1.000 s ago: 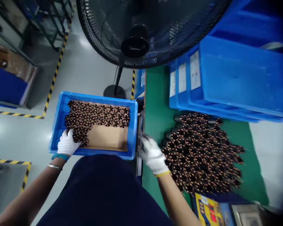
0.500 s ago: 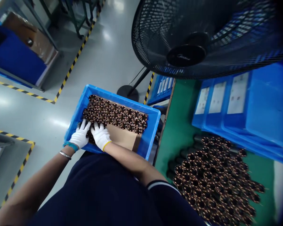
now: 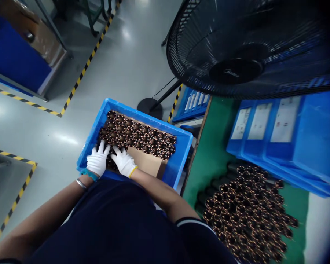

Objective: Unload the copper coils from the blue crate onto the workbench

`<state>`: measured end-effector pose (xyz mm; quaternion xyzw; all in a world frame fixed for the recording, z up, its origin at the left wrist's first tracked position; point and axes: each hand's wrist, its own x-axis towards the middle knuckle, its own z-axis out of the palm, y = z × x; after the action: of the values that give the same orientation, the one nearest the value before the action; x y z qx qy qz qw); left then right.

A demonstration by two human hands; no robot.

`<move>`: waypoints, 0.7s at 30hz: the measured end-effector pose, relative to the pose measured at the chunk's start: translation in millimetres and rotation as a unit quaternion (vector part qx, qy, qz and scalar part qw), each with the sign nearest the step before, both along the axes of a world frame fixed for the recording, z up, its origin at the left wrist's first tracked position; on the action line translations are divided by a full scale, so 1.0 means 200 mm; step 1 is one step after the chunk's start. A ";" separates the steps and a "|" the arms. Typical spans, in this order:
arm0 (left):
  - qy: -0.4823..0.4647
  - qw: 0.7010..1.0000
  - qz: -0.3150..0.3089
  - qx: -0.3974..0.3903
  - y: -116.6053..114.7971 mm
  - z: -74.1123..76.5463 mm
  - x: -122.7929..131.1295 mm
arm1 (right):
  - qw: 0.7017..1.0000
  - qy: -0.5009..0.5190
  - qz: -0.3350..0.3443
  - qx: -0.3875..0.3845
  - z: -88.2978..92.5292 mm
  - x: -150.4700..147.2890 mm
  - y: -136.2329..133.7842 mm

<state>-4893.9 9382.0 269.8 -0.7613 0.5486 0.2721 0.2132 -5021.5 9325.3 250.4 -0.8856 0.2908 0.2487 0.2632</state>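
Note:
My left hand (image 3: 96, 161), in a white glove, lies over the near left corner of a blue plastic crate (image 3: 185, 146), fingers spread and fingertips on the parts. Beside it my right hand (image 3: 123, 161), also gloved, rests with fingers apart on the same group. These parts (image 3: 130, 132) are dark upright tubes with copper-coloured wire around their open tops, packed in close rows along the crate's far side. Brown cardboard (image 3: 145, 161) shows right of my right hand. Tubes under my palms are partly hidden.
A large black fan (image 3: 236, 69) looms at upper right, its round base (image 3: 150, 107) behind the crate. On the green bench (image 3: 200, 146) stand many similar copper-topped tubes (image 3: 244, 212) and stacked blue bins (image 3: 310, 139). Yellow-black tape (image 3: 84, 71) marks the floor.
The view has shifted slightly, so the crate and fan appear further right. Both hands stay on the same corner of the crate with little visible movement against the tubes.

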 end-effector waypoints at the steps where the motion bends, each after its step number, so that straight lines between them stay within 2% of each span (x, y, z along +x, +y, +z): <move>1: 0.013 1.000 0.006 0.000 0.00 -0.01 0.01 | 1.000 -0.004 0.014 0.006 0.01 -0.01 -0.02; 4: 0.018 1.000 0.014 -0.005 0.00 -0.02 0.01 | 1.000 -0.006 0.024 0.009 0.02 -0.03 -0.05; 8: -0.015 1.000 0.023 0.009 -0.03 0.03 -0.02 | 0.999 -0.031 0.038 0.000 0.00 -0.04 -0.05; 11: -0.008 0.999 0.027 0.023 -0.04 0.05 -0.04 | 0.999 -0.025 0.021 -0.014 -0.01 -0.04 -0.05; 14: -0.001 0.999 0.024 0.025 -0.04 0.03 -0.04 | 1.000 -0.019 0.006 -0.009 -0.01 -0.05 -0.07; 18: 0.005 0.998 0.056 0.041 -0.03 -0.01 -0.04 | 0.999 -0.033 0.032 0.026 -0.01 -0.07 -0.09; 21: 0.035 0.998 0.043 0.041 -0.04 -0.02 -0.03 | 0.999 0.015 -0.039 0.018 -0.04 -0.02 -0.06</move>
<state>-4899.7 9374.4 266.2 -0.7647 0.5108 0.3298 0.2135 -5024.9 9312.4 243.0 -0.8645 0.3248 0.2571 0.2846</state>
